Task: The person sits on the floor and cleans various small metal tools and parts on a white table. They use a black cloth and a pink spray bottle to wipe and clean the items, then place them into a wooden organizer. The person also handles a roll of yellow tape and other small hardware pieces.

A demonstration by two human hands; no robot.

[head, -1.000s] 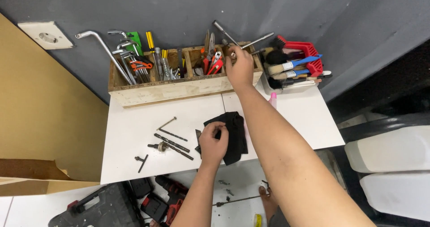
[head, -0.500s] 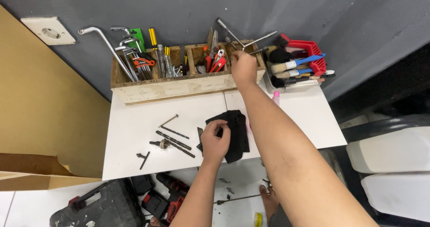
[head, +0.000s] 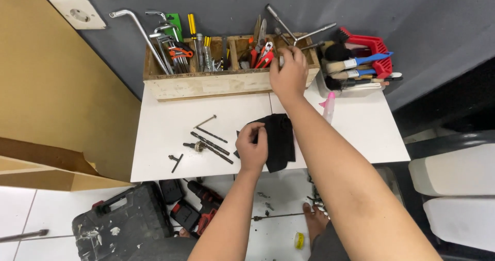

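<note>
Up at the back of the white table (head: 154,137), the right hand (head: 289,75) reaches over the rim of the wooden tool crate (head: 206,83), fingers curled down into its right-hand compartment; whether they are clamped on anything there I cannot tell, since the hand's back hides them. That compartment bristles with red-handled pliers (head: 263,55) and long metal rods standing on end, handles up, apparently so each can be pulled out singly. Nearer the table's front edge, the left hand (head: 252,147) pinches together on the black cloth (head: 281,140), seemingly pinning it in place. Just left of it lie loose drill bits (head: 209,145), side by side and well apart from the crate.
</note>
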